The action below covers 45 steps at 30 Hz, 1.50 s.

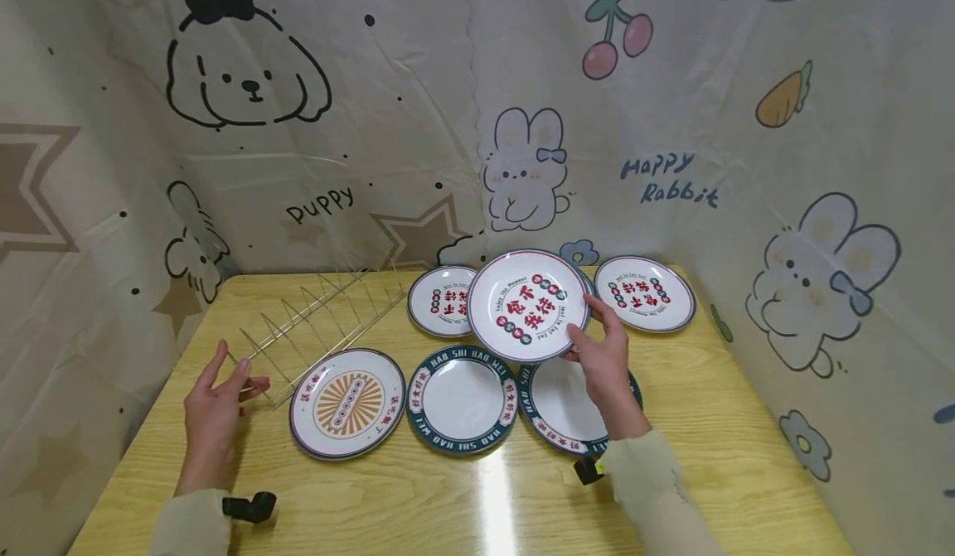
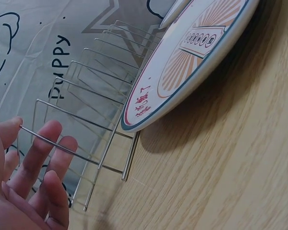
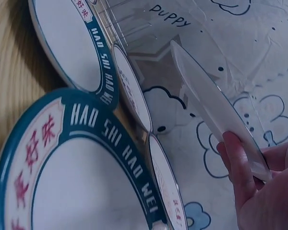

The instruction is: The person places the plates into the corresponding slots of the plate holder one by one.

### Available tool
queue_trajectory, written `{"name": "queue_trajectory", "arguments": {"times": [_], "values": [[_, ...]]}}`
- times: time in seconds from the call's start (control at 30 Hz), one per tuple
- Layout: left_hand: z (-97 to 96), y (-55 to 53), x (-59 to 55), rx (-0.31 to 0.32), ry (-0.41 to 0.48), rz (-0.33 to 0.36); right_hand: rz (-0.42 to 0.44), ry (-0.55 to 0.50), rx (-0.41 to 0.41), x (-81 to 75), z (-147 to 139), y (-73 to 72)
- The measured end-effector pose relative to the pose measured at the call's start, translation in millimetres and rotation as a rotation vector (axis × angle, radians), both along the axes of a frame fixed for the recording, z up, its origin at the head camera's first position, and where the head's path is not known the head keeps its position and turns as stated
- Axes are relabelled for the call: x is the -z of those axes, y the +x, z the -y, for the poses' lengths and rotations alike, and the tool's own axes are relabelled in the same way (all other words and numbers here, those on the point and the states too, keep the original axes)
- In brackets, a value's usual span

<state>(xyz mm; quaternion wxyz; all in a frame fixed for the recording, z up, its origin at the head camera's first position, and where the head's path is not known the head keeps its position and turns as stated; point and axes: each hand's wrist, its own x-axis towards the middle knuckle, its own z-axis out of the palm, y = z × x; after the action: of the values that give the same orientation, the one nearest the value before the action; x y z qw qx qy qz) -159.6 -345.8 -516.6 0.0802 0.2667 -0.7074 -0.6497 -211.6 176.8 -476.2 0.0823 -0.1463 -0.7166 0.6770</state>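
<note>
My left hand (image 1: 216,411) is at the near end of a wire plate rack (image 1: 328,336), thumb and fingers pinching its end wire (image 2: 62,147). My right hand (image 1: 608,365) grips the right edge of a white plate with red characters (image 1: 507,291). This plate is tilted and raised off the table; in the right wrist view its pale underside (image 3: 206,103) shows, fingers beneath. Close to the rack's right side lies a plate with an orange sunburst (image 1: 348,403). Two green-rimmed plates (image 1: 462,442) lie nearer me, the right one partly behind my right hand.
Along the back of the wooden table (image 1: 418,506) lie more white plates with red characters, one at left (image 1: 433,303) and one at right (image 1: 645,295); the raised plate partly covers what lies between. A printed cloth (image 1: 418,125) hangs behind and at both sides.
</note>
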Motion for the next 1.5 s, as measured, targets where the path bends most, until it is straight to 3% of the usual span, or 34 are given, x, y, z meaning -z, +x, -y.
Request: {"name": "queue_trajectory", "arguments": {"times": [0.8, 1.13, 1.5], "values": [[-0.2, 0.0, -0.3, 0.003, 0.0, -0.003, -0.113, 0.041, -0.153, -16.2, 67, -38.9], [-0.1, 0.0, -2.0, 0.02, 0.005, -0.027, -0.178, 0.3, -0.124, -35.9, 96, -68.5], [2.7, 1.2, -1.0, 0.022, -0.033, -0.004, -0.275, 0.443, -0.141, -50.9, 132, -93.6]]}}
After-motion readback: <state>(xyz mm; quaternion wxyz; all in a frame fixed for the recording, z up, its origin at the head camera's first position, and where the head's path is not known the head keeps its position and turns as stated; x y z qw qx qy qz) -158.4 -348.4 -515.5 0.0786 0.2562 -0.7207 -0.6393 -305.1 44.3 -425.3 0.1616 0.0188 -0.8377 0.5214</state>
